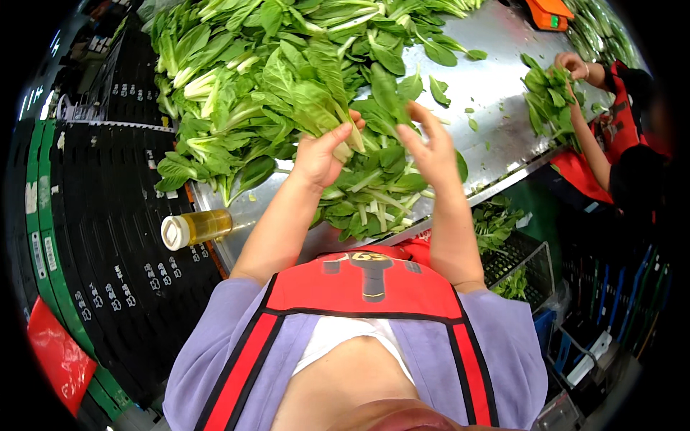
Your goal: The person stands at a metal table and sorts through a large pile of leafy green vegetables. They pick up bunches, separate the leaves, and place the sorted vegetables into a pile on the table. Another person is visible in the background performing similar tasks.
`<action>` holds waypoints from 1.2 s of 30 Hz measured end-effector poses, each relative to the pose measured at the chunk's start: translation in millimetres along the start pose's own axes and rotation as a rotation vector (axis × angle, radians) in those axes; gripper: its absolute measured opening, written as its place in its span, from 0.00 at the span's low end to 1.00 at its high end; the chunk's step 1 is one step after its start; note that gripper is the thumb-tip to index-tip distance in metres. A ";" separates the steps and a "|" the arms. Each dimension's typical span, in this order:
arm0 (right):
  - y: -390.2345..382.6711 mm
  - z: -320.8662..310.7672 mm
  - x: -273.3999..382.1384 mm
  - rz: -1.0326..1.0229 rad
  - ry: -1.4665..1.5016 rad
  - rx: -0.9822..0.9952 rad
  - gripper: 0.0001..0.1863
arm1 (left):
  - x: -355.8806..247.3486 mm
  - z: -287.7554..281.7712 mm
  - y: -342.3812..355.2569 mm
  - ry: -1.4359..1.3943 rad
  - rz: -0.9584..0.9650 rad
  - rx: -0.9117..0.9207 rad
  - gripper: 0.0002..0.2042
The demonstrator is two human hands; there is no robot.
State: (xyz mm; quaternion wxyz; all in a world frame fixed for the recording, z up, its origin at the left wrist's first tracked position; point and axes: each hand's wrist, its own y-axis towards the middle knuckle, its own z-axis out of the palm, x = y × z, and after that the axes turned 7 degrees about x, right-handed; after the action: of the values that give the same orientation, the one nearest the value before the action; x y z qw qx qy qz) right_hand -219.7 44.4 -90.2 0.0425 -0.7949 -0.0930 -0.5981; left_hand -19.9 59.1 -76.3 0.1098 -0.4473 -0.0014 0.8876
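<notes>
My left hand (327,152) is closed around the pale stems of a head of leafy greens (305,86), whose broad leaves fan up and away from me. Just to its right is my right hand (433,149), slightly blurred, with thumb and forefinger at the edge of a blurred green leaf (388,93) that they seem to pinch. Below and between both hands lies a pile of loose leaves and cut stems (374,197) at the near edge of the metal table (496,93). A large heap of similar greens (215,100) covers the table's far left.
A clear bottle of yellowish liquid with a white cap (198,228) lies at the table's left corner, beside stacked black crates (108,237). At right, another person's hands (571,68) handle greens. A dark basket (521,266) with leaves stands below the edge. An orange device (550,13) sits at the back.
</notes>
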 end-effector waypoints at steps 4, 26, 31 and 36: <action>-9.0 59.3 32.0 -0.272 0.147 -0.046 0.40 | 24.1 -3.8 6.0 0.536 0.167 -0.064 0.18; 283.4 -226.1 -101.8 -0.029 -0.863 -0.661 0.34 | -10.7 -38.2 14.4 1.007 0.040 -0.028 0.30; 308.4 -209.3 -127.9 0.196 -1.149 -0.652 0.43 | -9.9 -49.6 6.6 0.936 0.028 -0.071 0.25; 263.5 -98.3 -159.1 0.473 -1.009 -0.147 0.42 | -5.5 -60.0 -7.0 0.933 0.076 -0.133 0.21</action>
State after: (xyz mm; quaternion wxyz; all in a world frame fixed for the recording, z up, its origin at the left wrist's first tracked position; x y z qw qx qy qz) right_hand -302.6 -246.6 -203.7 0.0702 -0.9825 0.1208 -0.1228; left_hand 32.3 59.1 -107.1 0.0371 -0.8043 0.0078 0.5931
